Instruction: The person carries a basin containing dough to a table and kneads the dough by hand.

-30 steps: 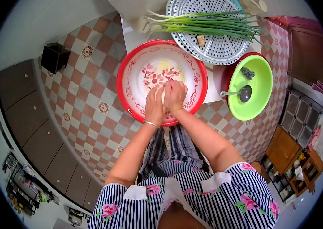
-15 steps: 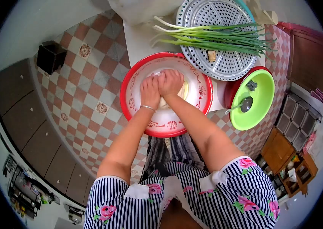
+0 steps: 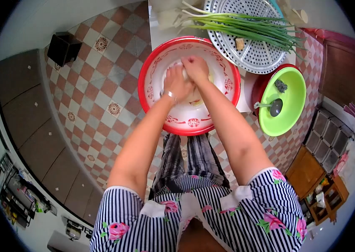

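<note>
Both hands are inside a white enamel basin [image 3: 150, 61] with a red rim and red patterns. Between and under them lies a pale lump that looks like dough [image 3: 186, 74], mostly hidden by the hands. My left hand [image 3: 178, 82], with a bracelet at the wrist, presses on the lump with its fingers pointing away from me. Just to its right, my right hand [image 3: 196, 67] is curled over the far part of the lump. Part of the basin's red floor pattern shows below the hands.
Green onions [image 3: 249, 29] and a small tan piece [image 3: 239, 43] lie on a perforated metal tray [image 3: 265, 59]. A green bowl [image 3: 289, 105] at the right holds a ladle [image 3: 276, 107] and a dark scrubber [image 3: 281, 86]. A black bin [image 3: 64, 48] stands at the left.
Both hands have moved from the near side of the basin toward its far part. The red floor pattern beyond them is now largely covered. The whole view has also shifted.
</note>
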Available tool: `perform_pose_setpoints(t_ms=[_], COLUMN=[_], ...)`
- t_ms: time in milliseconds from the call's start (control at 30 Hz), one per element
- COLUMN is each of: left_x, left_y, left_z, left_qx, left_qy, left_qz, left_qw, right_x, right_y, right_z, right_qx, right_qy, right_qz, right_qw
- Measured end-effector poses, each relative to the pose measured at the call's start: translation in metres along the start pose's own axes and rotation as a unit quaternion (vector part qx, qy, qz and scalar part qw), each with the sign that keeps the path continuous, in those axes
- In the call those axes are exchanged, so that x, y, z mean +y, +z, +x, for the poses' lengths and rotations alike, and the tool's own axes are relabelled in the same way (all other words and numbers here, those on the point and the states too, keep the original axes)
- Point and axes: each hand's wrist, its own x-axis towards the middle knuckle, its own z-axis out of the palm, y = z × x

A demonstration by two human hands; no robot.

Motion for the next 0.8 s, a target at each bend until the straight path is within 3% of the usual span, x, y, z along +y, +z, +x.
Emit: perform_pose_setpoints(t_ms=[67, 133, 233, 333, 467, 633, 733, 800], left_x=[0.026, 0.036, 0.019, 0.005, -0.010, -0.024, -0.029, -0.028], left_y=[-0.018, -0.015, 0.012, 0.023, 0.029, 0.026, 0.026, 0.022], left_z=[-0.040, -0.073, -0.090, -0.077, -0.046, -0.004, 0.016, 0.028], left_qx=[-0.021, -0.023, 0.021, 0.040, 0.068, 0.038, 0.097, 0.070], left_qy=[-0.009, 0.001, 0.064, 0.074, 0.069, 0.062, 0.081, 0.063], left_qz=[-0.025, 0.005, 0.068, 0.097, 0.116, 0.151, 0.187, 0.195], left_qw=[0.999, 1.000, 0.995, 0.992, 0.989, 0.986, 0.974, 0.976], right_x=[0.001, 0.003, 0.046, 0.051, 0.046, 0.031, 0.021, 0.013], right_y=[-0.016, -0.019, 0.013, 0.025, 0.034, 0.036, 0.035, 0.033], right_z=[-0.043, -0.093, -0.113, -0.104, -0.061, -0.020, -0.002, 0.009], right_qx=[0.026, 0.095, 0.249, 0.290, 0.293, 0.260, 0.237, 0.237], right_qy=[0.036, -0.030, -0.138, -0.225, -0.263, -0.232, -0.215, -0.205], right_qz=[-0.005, -0.094, -0.027, -0.036, -0.036, -0.040, -0.057, -0.062], right_qw=[0.999, 0.991, 0.958, 0.929, 0.919, 0.937, 0.946, 0.948])
